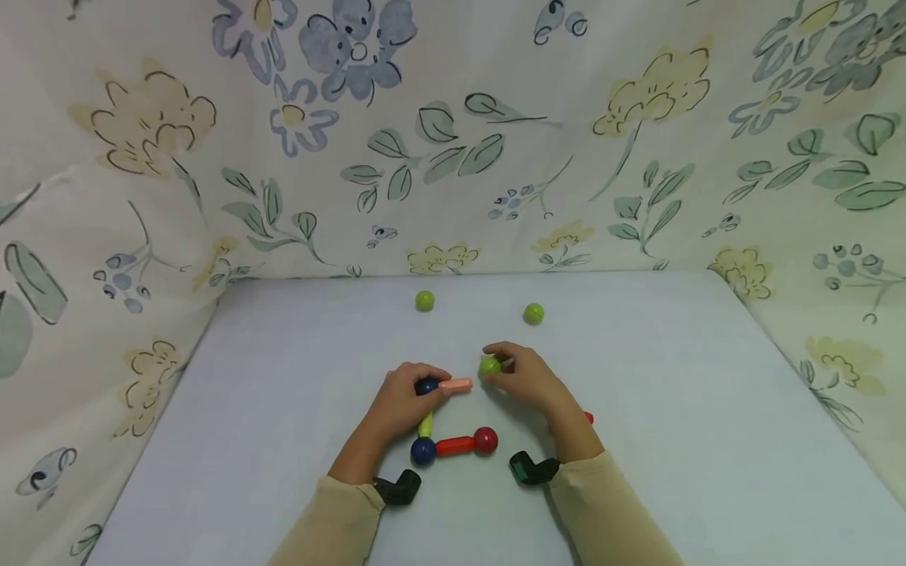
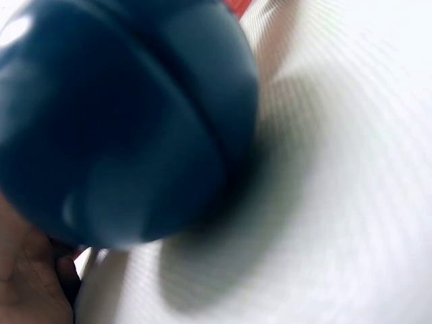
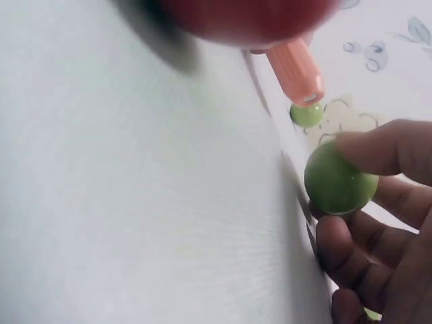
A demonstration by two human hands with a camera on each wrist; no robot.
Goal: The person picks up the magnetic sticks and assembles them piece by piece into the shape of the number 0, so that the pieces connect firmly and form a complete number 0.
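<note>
In the head view my left hand point(image 1: 405, 399) grips a blue ball point(image 1: 427, 386) at the upper corner of a ball-and-rod piece. From that ball an orange rod point(image 1: 456, 384) points right, its free end bare. A yellow-green rod point(image 1: 425, 425) runs down to a second blue ball point(image 1: 423, 451), where a red rod point(image 1: 455, 446) leads to a red ball point(image 1: 485, 440). My right hand point(image 1: 527, 379) pinches a green ball point(image 3: 341, 178) between thumb and fingers, a short gap away from the orange rod's end. The near blue ball point(image 2: 128, 121) fills much of the left wrist view.
Two more green balls, one on the left point(image 1: 425, 300) and one on the right point(image 1: 534, 314), lie toward the back of the white table point(image 1: 297, 338). A red piece point(image 1: 588, 417) shows partly behind my right forearm. Flowered cloth point(image 1: 439, 157) rises behind the table and along its sides.
</note>
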